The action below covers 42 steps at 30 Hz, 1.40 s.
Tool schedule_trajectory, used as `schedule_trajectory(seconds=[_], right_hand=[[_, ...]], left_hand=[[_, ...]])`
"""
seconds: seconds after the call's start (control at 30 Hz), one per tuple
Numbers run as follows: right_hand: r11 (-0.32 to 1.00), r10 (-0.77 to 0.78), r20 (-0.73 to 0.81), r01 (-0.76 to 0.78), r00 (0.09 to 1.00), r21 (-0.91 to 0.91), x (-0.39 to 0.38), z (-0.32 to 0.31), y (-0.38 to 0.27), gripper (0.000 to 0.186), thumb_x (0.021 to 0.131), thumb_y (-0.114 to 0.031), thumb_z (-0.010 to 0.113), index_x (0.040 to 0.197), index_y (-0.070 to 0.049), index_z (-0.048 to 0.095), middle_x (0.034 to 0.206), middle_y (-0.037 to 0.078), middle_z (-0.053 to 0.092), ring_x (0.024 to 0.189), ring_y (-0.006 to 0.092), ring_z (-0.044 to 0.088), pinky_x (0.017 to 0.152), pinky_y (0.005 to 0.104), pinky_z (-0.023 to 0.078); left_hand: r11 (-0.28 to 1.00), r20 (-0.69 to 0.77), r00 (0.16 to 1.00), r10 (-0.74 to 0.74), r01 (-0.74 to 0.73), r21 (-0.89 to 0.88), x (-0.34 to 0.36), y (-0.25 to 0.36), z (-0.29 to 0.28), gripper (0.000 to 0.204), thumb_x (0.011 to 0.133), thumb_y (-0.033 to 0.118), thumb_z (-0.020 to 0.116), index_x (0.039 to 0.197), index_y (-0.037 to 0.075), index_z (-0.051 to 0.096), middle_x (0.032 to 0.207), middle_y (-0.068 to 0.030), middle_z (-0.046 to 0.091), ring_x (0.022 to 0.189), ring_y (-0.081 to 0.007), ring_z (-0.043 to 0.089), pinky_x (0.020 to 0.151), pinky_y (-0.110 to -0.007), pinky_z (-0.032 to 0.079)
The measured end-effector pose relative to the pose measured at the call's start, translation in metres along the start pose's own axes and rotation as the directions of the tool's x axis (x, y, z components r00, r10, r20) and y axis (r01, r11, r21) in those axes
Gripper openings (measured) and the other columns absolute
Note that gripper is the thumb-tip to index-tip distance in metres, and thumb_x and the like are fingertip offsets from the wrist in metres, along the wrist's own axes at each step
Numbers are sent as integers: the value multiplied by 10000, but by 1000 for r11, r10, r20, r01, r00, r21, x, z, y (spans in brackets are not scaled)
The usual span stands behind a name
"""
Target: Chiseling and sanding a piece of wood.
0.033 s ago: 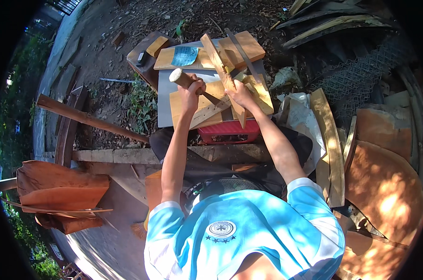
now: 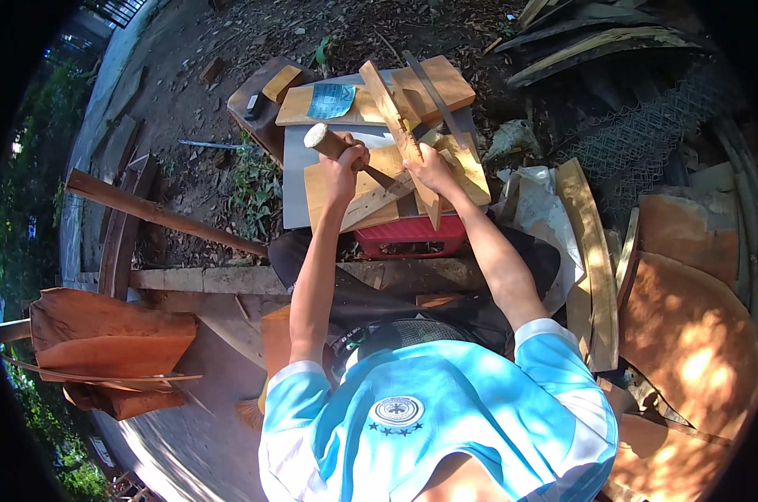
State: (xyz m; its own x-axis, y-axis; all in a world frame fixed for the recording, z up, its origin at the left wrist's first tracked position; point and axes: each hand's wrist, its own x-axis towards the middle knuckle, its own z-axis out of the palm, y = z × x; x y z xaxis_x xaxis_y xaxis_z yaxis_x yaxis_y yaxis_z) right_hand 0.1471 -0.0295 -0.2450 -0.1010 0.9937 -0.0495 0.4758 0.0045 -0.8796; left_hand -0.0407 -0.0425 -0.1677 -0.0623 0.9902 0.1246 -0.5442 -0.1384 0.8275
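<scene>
Just above the centre of the frame, a person's left hand [image 2: 342, 173] grips a tool [image 2: 328, 144] by its thick wooden handle; the right hand [image 2: 431, 170] clasps a slanting wooden strip [image 2: 386, 105] over boards [image 2: 322, 191] on a grey tabletop [image 2: 294, 180].

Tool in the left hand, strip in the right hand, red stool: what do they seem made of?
Tool in the left hand: brown, pale-ended handle, probably wood; thin, dull blade, likely metal. Strip in the right hand: bare, seemingly unvarnished wood, from its tan colour and rough chipped notch. Red stool: likely smooth moulded plastic, judging by its even colour.
</scene>
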Motion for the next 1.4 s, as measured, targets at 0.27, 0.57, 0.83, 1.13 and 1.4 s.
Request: schedule_trajectory(seconds=[0.27, 0.57, 0.83, 1.13, 1.4], right_hand=[[1000, 14, 0, -14, 1000, 1, 3, 2, 5, 304, 752, -237, 615, 890, 19, 527, 801, 156, 623, 774, 246, 610, 705, 343, 456], [1000, 3, -4, -3, 1000, 22, 0, -1, -1, 309, 734, -256, 613, 859, 10, 517, 804, 190, 612, 794, 309, 608, 697, 378, 453], [1000, -1, -17, 1, 1000, -12, 0, 1, 0, 320, 738, -269, 611, 857, 11, 513, 804, 204, 607, 790, 331, 601, 692, 387, 454], [1000, -13, -17, 12, 1000, -27, 1, 1, 3, 327, 738, -245, 638, 894, 15, 516, 790, 154, 612, 761, 247, 599, 702, 346, 448], [1000, -14, 8, 14, 1000, 8, 2, 3, 6, 319, 751, -234, 627, 910, 18, 513, 786, 155, 608, 754, 254, 594, 702, 351, 445]], left_hand=[[999, 5, 999, 41, -41, 10, -2, 0, 2, 181, 681, -19, 541, 815, 40, 434, 616, -76, 498, 524, -151, 502, 452, -247, 336], [1000, -11, 1000, 27, -27, 16, -4, 0, 3, 181, 689, -36, 537, 823, 37, 439, 617, -74, 503, 511, -137, 485, 437, -243, 310], [998, 16, 998, 55, -55, 7, -15, -5, -11, 196, 703, -21, 530, 849, 51, 421, 638, -80, 489, 540, -146, 472, 465, -244, 316], [997, -50, 997, 65, -66, -30, -18, -2, -11, 194, 706, -26, 523, 845, 45, 408, 659, -78, 484, 562, -146, 466, 490, -244, 348], [967, 148, 989, -21, -18, 255, 2, 1, 14, 158, 684, -9, 546, 799, 34, 447, 628, -42, 484, 529, -111, 453, 470, -239, 323]])
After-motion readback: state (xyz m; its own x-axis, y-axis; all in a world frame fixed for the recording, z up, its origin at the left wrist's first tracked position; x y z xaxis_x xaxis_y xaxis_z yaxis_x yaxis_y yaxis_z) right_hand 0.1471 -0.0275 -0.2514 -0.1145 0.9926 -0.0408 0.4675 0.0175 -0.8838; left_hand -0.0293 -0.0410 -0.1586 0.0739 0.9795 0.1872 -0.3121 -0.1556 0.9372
